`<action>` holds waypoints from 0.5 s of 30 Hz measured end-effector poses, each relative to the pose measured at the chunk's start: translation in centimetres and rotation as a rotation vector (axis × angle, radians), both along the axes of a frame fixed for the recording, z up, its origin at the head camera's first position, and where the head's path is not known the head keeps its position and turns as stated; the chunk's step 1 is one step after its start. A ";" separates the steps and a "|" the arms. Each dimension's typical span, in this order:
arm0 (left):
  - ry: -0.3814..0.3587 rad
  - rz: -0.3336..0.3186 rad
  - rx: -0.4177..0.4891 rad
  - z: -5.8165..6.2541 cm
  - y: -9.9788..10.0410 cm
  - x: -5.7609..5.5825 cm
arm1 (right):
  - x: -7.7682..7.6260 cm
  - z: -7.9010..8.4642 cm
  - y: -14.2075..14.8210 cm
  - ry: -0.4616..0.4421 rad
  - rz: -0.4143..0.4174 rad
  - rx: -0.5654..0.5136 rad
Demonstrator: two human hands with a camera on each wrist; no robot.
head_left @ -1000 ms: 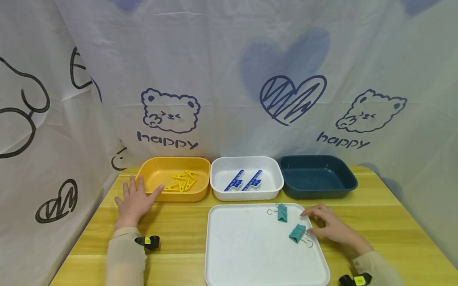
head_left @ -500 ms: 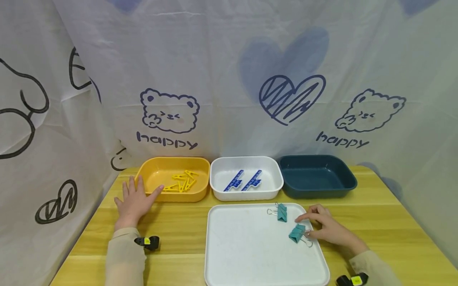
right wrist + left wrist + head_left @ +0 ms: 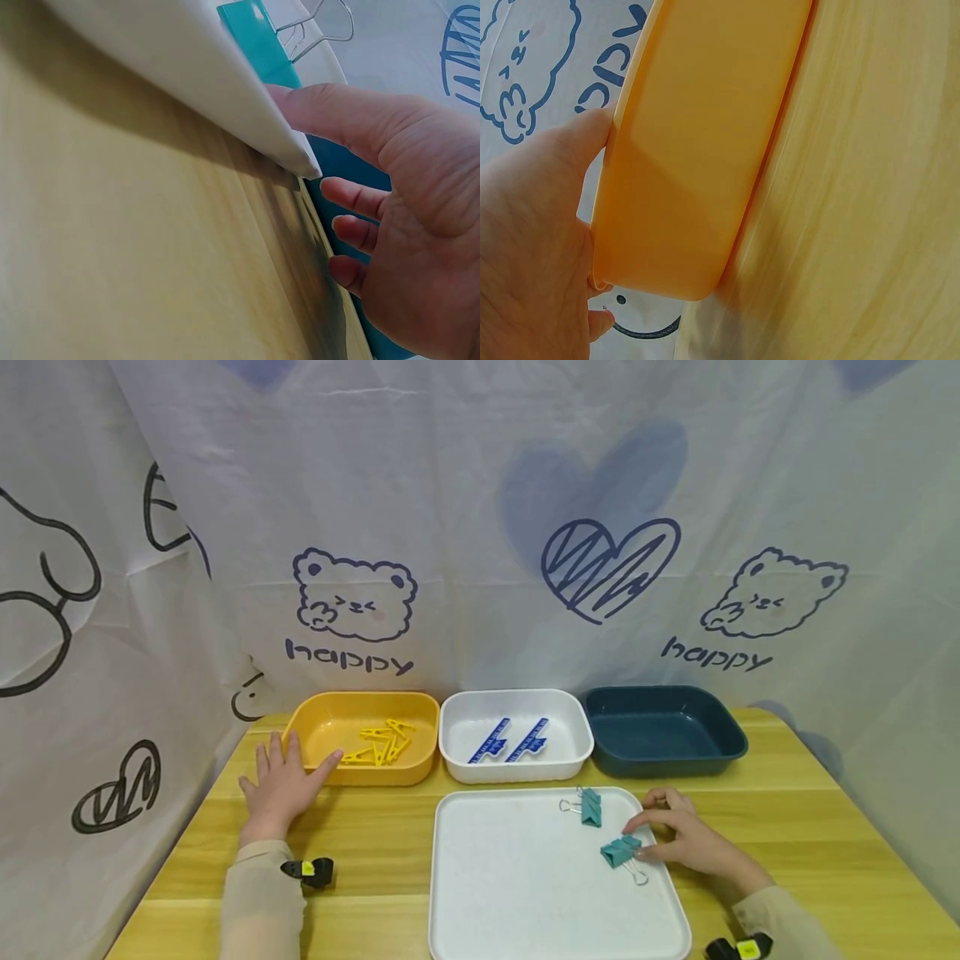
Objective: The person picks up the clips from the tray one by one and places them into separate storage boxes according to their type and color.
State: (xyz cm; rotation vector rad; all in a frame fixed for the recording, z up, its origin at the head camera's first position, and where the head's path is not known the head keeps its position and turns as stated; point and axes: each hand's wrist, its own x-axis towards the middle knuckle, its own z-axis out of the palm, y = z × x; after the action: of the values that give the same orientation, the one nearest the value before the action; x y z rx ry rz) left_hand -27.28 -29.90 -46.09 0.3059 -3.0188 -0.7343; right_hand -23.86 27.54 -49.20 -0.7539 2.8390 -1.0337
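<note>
My left hand (image 3: 279,789) is spread at the left front corner of a yellow bin (image 3: 390,774); its thumb touches the bin's rim in the left wrist view. Several yellow clips (image 3: 386,747) lie inside. At the right edge of a white tray (image 3: 525,877), thumb and index finger of my right hand (image 3: 693,839) pinch a teal binder clip (image 3: 618,852) that rests on the tray. Just behind it lies a second teal binder clip (image 3: 592,808). The tray's edge partly hides the right thumb's tip in the right wrist view.
A white bin (image 3: 517,771) with two blue ruler-shaped clips (image 3: 491,743) stands beside the yellow one. To its right is a dark blue bin (image 3: 667,764). Behind the wooden table (image 3: 360,860) hangs a printed curtain (image 3: 480,610).
My right hand has moved a little left onto the nearer binder clip and closed its thumb and index finger. That clip has turned and shifted slightly left. The left hand stays put.
</note>
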 end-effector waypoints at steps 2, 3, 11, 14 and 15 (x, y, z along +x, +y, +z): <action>0.001 0.000 0.001 -0.1 0.0 0.0 | 0.0 0.1 0.0 -0.010 -0.012 0.012; 0.002 0.001 0.003 -0.1 0.0 0.0 | 0.1 0.1 0.0 -0.016 -0.018 0.016; 0.006 0.000 0.001 -0.1 -0.1 0.0 | 0.2 0.3 0.2 -0.043 -0.047 0.032; 0.000 -0.001 0.000 -0.2 0.0 0.0 | 0.2 0.2 0.3 -0.027 -0.051 0.028; -0.001 -0.002 0.000 -0.2 0.0 0.0 | 0.1 0.1 0.4 -0.023 -0.055 0.028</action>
State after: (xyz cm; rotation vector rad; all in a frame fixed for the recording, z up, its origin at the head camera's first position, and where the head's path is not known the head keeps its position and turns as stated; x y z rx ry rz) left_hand -27.24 -29.94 -46.25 0.3028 -3.0204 -0.7346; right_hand -23.71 27.90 -49.07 -0.6606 2.8632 -1.0004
